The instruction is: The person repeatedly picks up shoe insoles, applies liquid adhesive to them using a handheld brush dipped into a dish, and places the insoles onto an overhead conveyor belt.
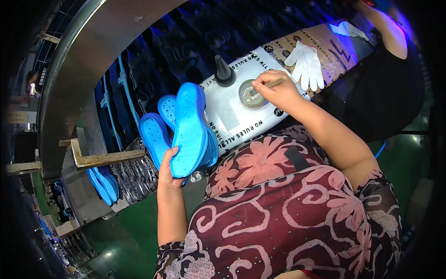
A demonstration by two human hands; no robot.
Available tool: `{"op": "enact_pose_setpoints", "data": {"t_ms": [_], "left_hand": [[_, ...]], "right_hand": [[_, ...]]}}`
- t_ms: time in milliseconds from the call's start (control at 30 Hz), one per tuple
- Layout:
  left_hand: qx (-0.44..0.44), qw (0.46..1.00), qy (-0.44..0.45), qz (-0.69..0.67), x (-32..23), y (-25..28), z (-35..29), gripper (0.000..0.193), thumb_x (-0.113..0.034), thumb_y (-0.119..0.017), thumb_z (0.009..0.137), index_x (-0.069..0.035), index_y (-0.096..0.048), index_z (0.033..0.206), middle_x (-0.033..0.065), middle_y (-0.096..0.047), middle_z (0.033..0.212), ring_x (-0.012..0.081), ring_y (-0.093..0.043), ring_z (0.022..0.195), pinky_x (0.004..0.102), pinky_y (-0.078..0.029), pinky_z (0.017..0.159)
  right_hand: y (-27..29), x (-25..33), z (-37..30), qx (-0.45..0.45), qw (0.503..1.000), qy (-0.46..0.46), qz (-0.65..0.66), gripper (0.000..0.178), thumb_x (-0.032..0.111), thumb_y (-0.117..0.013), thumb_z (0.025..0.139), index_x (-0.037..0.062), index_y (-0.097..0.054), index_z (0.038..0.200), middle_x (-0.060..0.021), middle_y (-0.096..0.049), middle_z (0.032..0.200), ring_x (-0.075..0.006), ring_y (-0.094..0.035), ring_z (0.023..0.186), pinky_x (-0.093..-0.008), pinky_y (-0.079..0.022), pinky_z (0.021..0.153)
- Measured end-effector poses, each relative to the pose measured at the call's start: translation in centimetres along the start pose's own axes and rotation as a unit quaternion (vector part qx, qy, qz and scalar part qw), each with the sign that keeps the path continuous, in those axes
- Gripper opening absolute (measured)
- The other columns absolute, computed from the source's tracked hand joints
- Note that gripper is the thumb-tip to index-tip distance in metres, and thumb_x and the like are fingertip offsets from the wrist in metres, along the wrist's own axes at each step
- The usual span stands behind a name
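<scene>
top (274,214): maroon, pink-swirled, pink-flowered, lower centre of frame | sleeves (380,200): dark, sheer (flowered too), lower left, lower right

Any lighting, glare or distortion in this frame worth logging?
Head view: metal beam curves, likely lens bending, corners black; head view: violet-blue light tints the co-worker's arm, glare spot on the floor; head view: soles look reasonably sharp.

White glove (306,66) on brown cardboard (321,37)

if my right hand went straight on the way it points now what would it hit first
Probably the round dish by the right hand or, if it passes over that, the dark cone beyond; height is hard to judge.
</scene>
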State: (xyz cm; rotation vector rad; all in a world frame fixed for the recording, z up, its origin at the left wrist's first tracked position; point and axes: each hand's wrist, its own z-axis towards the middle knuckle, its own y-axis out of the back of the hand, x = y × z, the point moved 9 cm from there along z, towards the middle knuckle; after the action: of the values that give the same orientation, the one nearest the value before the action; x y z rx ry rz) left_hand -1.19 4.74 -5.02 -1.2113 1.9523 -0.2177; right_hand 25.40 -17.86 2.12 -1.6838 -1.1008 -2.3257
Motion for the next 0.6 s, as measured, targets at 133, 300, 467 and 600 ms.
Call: {"op": "enact_pose_setpoints", "data": {"t_ms": [133,300,467,600], "left_hand": [[0.082,0.996,-0.001,-0.025,1.8,-2.0,-0.8,0.057,-0.009,-0.062,0.076,0.003,-0.041,0.128,0.0174,-0.060,0.109,0.0252,-0.063,0.096,0.0358,-0.057,0.078],[0.112,0.994,0.011,-0.003,2.0,-3.4,-1.1,0.056,-0.008,-0.061,0.076,0.000,-0.039,0.127,0.0142,-0.060,0.100,0.0175,-0.065,0.071,0.0239,-0.052,0.041],[0.073,0.976,-0.160,0.129,-1.0,-6.1,-2.7,0.054,-0.010,-0.061,0.080,-0.001,-0.034,0.126,0.0159,-0.059,0.099,0.0200,-0.064,0.068,0.0266,-0.052,0.044],[0.031,0.935,-0.263,0.235,-2.8,-8.2,-3.2,0.050,-0.006,-0.057,0.084,-0.001,-0.028,0.125,0.0187,-0.057,0.101,0.0230,-0.063,0.064,0.0283,-0.053,0.046]], "right_hand": [[-1.4,1.3,0.1,-0.032,0.982,0.137,-0.123,0.024,0.025,-0.064,0.082,0.0060,-0.062,0.066,-0.0066,-0.060,0.065,-0.0246,-0.056,0.065,-0.0357,-0.043,0.067],[-1.2,1.2,0.2,-0.037,0.976,0.159,-0.142,0.023,0.024,-0.064,0.081,0.0070,-0.063,0.066,-0.0059,-0.061,0.065,-0.0262,-0.056,0.064,-0.0369,-0.042,0.070],[0.1,0.2,0.2,-0.005,1.000,0.014,-0.025,0.023,0.022,-0.061,0.086,0.0031,-0.065,0.072,-0.0078,-0.063,0.071,-0.0193,-0.058,0.068,-0.0312,-0.043,0.068],[1.6,-0.4,-0.9,-0.060,0.993,-0.034,0.092,0.031,0.029,-0.058,0.090,0.0014,-0.067,0.079,-0.0056,-0.064,0.075,-0.0125,-0.057,0.071,-0.0275,-0.045,0.066]]}}
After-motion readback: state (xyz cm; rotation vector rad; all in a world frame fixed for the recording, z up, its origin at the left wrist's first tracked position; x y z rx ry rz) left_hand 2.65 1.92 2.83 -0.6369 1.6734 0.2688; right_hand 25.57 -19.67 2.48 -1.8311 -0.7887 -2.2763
